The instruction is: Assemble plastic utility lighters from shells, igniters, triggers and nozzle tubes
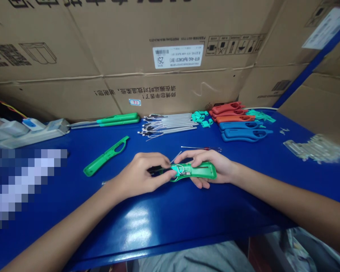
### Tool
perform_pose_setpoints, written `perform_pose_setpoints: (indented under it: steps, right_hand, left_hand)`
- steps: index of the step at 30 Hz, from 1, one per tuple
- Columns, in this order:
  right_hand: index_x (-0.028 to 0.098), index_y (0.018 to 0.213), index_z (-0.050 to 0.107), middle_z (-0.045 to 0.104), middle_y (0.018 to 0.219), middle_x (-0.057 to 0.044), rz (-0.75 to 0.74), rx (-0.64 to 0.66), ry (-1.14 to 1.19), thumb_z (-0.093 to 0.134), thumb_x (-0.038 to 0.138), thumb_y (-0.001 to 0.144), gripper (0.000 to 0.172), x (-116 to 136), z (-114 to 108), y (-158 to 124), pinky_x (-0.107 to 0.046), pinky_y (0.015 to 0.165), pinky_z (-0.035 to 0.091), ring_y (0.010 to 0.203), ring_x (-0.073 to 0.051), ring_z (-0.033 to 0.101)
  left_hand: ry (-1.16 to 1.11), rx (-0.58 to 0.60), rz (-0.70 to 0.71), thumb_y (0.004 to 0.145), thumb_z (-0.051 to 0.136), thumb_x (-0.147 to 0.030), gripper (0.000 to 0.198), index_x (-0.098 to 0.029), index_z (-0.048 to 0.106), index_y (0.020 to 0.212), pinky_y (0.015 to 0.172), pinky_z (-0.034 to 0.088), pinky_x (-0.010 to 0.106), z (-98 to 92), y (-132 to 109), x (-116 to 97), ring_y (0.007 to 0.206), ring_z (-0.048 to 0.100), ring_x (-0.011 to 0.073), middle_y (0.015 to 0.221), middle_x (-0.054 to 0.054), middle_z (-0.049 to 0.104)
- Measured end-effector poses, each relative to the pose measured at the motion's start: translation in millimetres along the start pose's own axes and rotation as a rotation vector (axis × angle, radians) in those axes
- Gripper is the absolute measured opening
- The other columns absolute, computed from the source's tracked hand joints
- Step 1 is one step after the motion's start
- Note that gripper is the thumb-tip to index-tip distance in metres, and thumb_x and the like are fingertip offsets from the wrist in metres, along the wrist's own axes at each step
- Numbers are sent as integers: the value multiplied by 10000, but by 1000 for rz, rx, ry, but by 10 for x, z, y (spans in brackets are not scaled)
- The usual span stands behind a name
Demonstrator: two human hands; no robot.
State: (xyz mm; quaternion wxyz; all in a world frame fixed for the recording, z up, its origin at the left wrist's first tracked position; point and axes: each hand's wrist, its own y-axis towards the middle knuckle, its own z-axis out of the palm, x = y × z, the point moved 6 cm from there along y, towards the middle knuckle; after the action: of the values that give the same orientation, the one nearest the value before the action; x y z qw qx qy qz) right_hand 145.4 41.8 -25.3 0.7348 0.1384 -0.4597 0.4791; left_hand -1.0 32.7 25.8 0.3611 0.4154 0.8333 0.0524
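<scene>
Shell (200,170) is held low over the desk (158,219) at centre, open side up. It is cradled in the right hand (212,166), fingers curled under, thumb on the far edge. The left hand (143,172) is pinched shut on a dark rod (155,170) at the shell's left end.

Wire and a small metal piece are seen inside the shell; how well they are seated cannot be told. The shell is judged part-filled and not closed. The matching green half (106,156) lies apart to the left, untouched. The screwdriver (201,148) lies just behind the hands, not picked up.

Stock at the back is unassembled: metal rods (170,122), teal clips (202,117), red shells (229,111), blue shells (243,133). Two green tools (113,119) left of the rods look complete. Most of the batch is judged outstanding.
</scene>
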Motion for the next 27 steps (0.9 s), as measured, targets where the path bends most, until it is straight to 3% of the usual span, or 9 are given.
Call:
perform_pose_setpoints:
  steps: [5,13,18,21,24,27]
  right_hand:
    - [140,1094,551,694,702,-47,-46,-25,-54,496,117,729,370,-13,37,-5,-201,335,474,453,-165,643]
    - [176,1146,545,637,817,-34,-107,-36,-68,586,122,740,411,4,87,-66,-218,455,509,599,-134,610]
    - [195,1010,542,497,664,57,-127,-41,-86,626,122,757,277,-9,134,-62,-186,395,458,469,-67,430]
    - [198,942,527,472,645,63,-115,-74,-56,610,170,802,166,-8,152,-54,-156,364,393,449,-49,332]
    - [204,899,509,455,610,68,-99,-118,-38,576,253,857,93,-7,155,-43,-135,342,320,425,-47,297]
    - [208,881,494,464,613,67,-105,-148,-49,573,308,871,127,-6,149,-31,-139,333,307,407,-48,300]
  left_hand:
    - [-116,32,-240,830,727,-331,193,-159,644,806,580,479,210,82,11,136,626,612,110,698,-20,665]
    - [184,-50,90,884,676,-275,179,-165,620,1013,711,522,250,-15,-3,-47,805,658,146,896,37,684]
    - [200,-73,103,877,685,-303,179,-163,593,939,647,496,228,-7,-4,-42,742,645,134,847,24,673]
    - [198,-72,99,877,684,-305,185,-158,586,934,652,486,224,11,3,-48,742,639,133,846,24,667]
    - [174,-73,91,873,688,-318,193,-158,589,916,657,477,220,21,14,-43,727,631,128,829,16,662]
    - [124,-74,55,850,710,-344,221,-159,597,894,654,469,212,23,28,-18,704,620,116,812,2,659]
